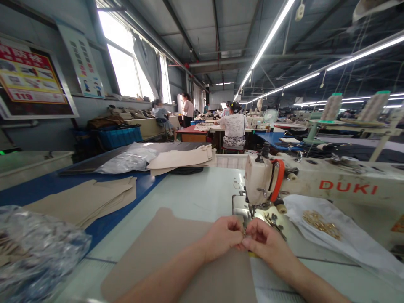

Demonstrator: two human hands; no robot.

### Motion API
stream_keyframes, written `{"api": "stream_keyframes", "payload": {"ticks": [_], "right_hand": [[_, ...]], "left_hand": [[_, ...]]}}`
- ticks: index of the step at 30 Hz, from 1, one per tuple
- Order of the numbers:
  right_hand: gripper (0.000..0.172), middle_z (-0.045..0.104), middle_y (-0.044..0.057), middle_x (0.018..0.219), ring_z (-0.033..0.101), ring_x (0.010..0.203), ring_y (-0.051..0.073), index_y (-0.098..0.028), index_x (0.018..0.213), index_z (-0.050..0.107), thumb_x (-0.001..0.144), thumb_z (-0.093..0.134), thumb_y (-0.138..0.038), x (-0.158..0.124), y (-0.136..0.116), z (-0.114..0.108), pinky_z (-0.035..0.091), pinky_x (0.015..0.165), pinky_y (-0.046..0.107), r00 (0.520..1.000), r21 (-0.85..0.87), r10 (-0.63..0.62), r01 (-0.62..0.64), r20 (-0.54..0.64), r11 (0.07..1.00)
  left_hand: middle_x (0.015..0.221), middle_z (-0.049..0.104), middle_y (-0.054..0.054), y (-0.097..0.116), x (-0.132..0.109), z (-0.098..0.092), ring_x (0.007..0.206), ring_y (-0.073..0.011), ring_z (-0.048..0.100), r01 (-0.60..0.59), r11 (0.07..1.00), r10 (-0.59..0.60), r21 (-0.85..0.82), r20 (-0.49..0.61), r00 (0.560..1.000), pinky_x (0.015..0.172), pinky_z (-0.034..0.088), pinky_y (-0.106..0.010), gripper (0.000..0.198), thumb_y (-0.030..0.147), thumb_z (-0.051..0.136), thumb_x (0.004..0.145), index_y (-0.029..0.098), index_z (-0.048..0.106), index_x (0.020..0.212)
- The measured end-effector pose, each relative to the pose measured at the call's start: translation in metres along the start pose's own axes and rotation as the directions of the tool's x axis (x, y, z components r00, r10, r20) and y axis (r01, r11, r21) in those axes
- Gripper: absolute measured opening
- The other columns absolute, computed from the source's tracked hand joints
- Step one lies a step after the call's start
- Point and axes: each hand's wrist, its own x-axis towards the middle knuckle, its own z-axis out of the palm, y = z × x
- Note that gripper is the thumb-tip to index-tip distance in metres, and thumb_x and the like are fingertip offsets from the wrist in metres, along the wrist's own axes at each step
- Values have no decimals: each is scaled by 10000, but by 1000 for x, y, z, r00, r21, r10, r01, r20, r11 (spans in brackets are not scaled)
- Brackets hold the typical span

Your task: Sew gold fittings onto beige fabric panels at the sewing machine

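Observation:
My left hand (225, 233) and my right hand (261, 240) meet just in front of the sewing machine's needle area (251, 210). Both are closed in a pinch, fingertips together. Whatever they pinch is too small and too covered by the fingers to name. Beneath my left hand and forearm a flat beige panel (151, 252) with rounded corners lies on the pale machine table (202, 189). The sewing machine (261, 176) has an orange lever guard. To the right of my right hand, a white cloth (303, 206) carries a pile of small gold-coloured metal pieces (322, 224).
Stacked beige panels (94, 198) lie on the blue surface at left, with more panels (179, 159) at the back. A clear plastic bag (126, 159) sits beside those. Another plastic bag (38, 252) fills the near left. Thread cones (333, 107) stand behind the machine. Coworkers sit further back.

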Motion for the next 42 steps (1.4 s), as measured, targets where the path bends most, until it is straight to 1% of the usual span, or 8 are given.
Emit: {"api": "stream_keyframes", "payload": {"ticks": [6,13,18,22,28,33,36,42], "right_hand": [[206,598,-12,674,597,687,167,-194,708,536,722,638,-373,0,-7,-4,443,665,268,1000,-27,22,-22,12,999],[154,574,-10,604,515,584,142,-189,626,558,738,583,-291,4,-2,-3,406,566,246,975,-325,-152,92,-164,941],[129,578,-15,590,500,551,128,-193,615,545,726,564,-254,6,-1,-1,405,540,236,954,-400,-201,98,-224,911],[118,576,-23,589,501,552,120,-197,618,542,719,568,-252,7,-1,-4,404,533,225,951,-395,-203,98,-234,913],[93,594,-10,640,523,602,123,-191,650,560,728,580,-236,5,-1,-5,418,573,230,956,-348,-208,128,-205,929],[86,576,-39,605,517,554,109,-194,715,573,718,624,-264,4,-2,-3,404,544,220,966,-184,-162,126,-201,975],[142,614,-34,658,552,585,115,-199,809,577,693,640,-251,4,-3,-3,422,567,223,970,-87,-138,123,-201,989],[81,622,-20,631,553,582,115,-184,733,601,748,588,-262,4,-3,-6,434,594,228,982,-170,-114,88,-151,982]], "left_hand": [[485,512,57,-5,3,-1,531,-117,524,19,998,-21,-58,-44,999,564,399,-247,81,182,549,509,170,482,552],[498,521,54,-9,10,-2,503,-92,483,-52,998,47,-34,-130,990,521,359,-218,79,134,572,500,159,507,535],[534,554,43,-4,9,-2,530,-96,505,-70,997,65,-31,-154,986,540,375,-212,93,155,613,529,159,523,552],[588,590,28,-4,9,-4,572,-112,543,-56,997,50,-51,-120,992,576,409,-225,188,220,692,537,163,538,627],[655,589,28,-7,6,-5,624,-112,555,-183,977,199,114,-156,967,619,437,-230,216,247,707,604,168,532,703],[676,581,33,-7,2,-2,644,-113,565,-255,950,288,180,-194,938,638,459,-231,163,243,662,657,178,523,711],[675,578,29,-6,0,-1,640,-114,563,-274,940,316,205,-212,925,630,462,-228,140,234,641,668,181,516,702],[691,575,24,-7,-1,-1,653,-120,573,-295,928,339,228,-188,922,643,472,-235,116,225,615,687,180,512,717]]}}
